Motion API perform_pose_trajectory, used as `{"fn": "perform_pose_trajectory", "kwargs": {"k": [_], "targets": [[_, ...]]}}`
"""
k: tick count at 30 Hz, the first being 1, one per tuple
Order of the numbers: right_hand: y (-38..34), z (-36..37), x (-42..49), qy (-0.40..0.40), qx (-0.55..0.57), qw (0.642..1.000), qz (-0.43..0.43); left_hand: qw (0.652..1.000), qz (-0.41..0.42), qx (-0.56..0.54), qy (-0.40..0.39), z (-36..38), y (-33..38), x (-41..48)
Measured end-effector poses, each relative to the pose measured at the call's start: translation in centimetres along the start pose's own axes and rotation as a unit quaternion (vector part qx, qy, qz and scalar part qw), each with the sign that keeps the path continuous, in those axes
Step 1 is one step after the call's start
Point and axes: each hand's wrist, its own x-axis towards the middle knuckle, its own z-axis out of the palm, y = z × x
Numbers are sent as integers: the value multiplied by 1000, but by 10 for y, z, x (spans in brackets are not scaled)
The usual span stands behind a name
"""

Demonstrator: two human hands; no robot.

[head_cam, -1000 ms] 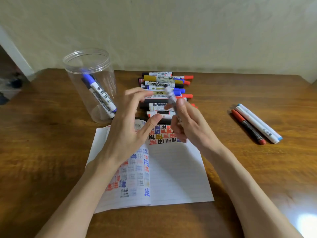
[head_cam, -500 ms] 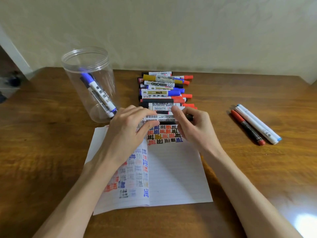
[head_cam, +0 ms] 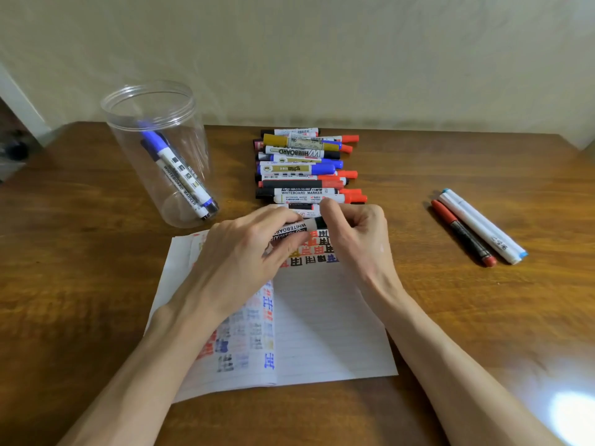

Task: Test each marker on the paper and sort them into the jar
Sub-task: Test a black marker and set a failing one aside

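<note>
The left grip (head_cam: 244,252) and the right grip (head_cam: 357,233) both hold one black marker (head_cam: 297,227), low over the top of the paper (head_cam: 322,323). The left fingers wrap the white body with the words on it. The right fingers pinch the black end, which looks like the cap. I think the step now is to pull the cap off. To do it well, keep the body steady on the left side and pull the cap straight out, not bent, so the tip does not smear a finger. Keep the cap in the right grip so it cannot roll away. Then make a small mark on a bare bit of paper, under the marks already there. The jar (head_cam: 188,140) stands on the surface (head_cam: 80,252) to the left, with markers in it. The row of markers (head_cam: 299,169) lies just behind the hands.
</note>
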Motion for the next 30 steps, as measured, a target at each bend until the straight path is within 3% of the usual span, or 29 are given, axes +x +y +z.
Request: {"fn": "perform_pose_trajectory", "kwargs": {"k": [7, 13, 17, 30], "targets": [[-6, 1, -2, -43, 37, 998, -7, 1000, -7, -4, -13, 2, 1, 0], [-10, -4, -2, -96, 51, 993, -53, 975, -90, -165, -116, -6, 2, 1], [-10, -6, -2, -114, 46, 990, -67, 958, -106, -216, -155, -12, 3, 3], [-16, -4, -10, -99, 22, 988, -116, 911, -108, -314, -243, -26, 11, 11]]}}
